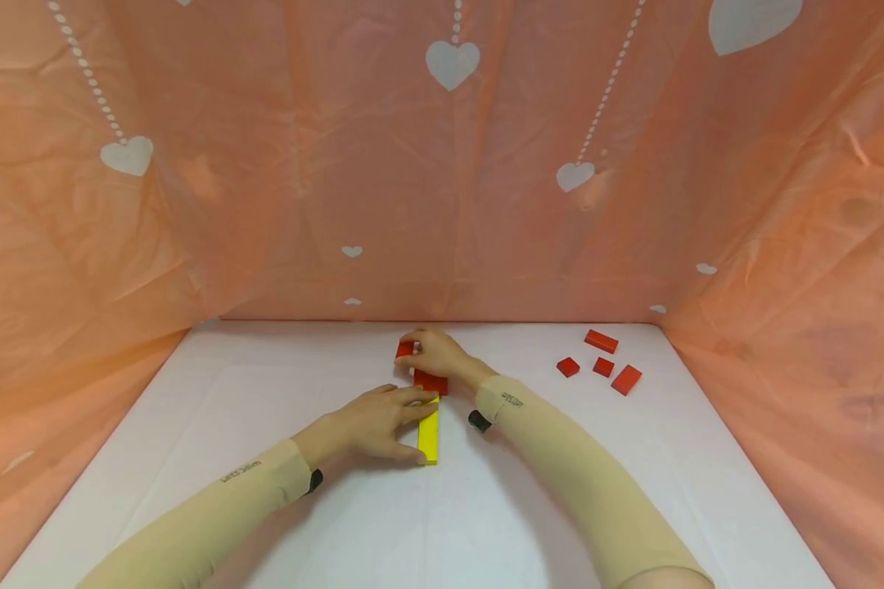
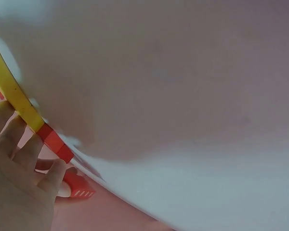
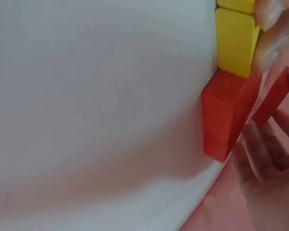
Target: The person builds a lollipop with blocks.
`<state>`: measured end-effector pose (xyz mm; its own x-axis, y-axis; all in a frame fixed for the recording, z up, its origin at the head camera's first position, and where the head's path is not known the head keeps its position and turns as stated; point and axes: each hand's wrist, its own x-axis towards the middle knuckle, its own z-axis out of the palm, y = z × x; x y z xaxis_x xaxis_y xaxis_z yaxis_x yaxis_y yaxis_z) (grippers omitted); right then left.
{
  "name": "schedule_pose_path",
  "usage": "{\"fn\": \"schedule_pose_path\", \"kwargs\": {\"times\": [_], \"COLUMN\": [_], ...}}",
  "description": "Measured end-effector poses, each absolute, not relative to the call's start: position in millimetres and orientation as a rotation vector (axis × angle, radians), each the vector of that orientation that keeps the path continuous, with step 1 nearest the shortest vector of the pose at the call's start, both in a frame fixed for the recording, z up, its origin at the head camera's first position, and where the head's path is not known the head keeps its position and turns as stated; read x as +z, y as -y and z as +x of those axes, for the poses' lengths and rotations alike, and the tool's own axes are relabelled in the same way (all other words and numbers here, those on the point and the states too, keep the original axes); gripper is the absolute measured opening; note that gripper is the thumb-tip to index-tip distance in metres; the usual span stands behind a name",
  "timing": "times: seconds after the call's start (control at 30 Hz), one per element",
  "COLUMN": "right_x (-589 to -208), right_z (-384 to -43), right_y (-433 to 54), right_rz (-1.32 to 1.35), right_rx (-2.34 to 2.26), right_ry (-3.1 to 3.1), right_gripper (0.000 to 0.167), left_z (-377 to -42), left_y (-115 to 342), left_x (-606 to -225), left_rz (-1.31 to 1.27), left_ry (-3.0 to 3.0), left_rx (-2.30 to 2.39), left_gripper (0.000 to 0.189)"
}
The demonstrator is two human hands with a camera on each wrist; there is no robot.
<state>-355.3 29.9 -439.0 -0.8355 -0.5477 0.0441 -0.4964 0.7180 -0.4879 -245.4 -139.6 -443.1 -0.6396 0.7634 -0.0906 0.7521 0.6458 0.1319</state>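
Observation:
My right hand pinches a red rectangular block between thumb and fingers. In the right wrist view that block is held tilted, apart from the red piece below. My left hand lies beside a yellow strip, its fairly straight fingers touching it. In the right wrist view, a seam divides the yellow pieces. Red blocks stand against the strip's far end, under my right hand. The left wrist view shows the yellow and red pieces in one line.
Several loose red blocks lie at the back right of the white table, among them a longer one and a small one. An orange curtain with white hearts encloses the back and sides.

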Motion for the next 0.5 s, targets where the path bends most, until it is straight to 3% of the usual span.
{"fn": "schedule_pose_path", "kwargs": {"times": [0.33, 0.5], "right_x": [-441.8, -444.4], "right_z": [-355.2, -355.9], "right_y": [-25.2, -26.1], "right_rz": [-0.844, -0.834], "right_rx": [-0.665, -0.753], "right_ry": [-2.829, -2.827], "right_gripper": [0.05, 0.041], "left_z": [-247.2, -247.5], "left_y": [139.1, 139.6], "left_x": [-444.1, -444.4], "left_rz": [1.242, 1.249], "left_ry": [-2.724, -2.725], "left_rx": [0.105, 0.111], "left_gripper": [0.084, 0.084]}}
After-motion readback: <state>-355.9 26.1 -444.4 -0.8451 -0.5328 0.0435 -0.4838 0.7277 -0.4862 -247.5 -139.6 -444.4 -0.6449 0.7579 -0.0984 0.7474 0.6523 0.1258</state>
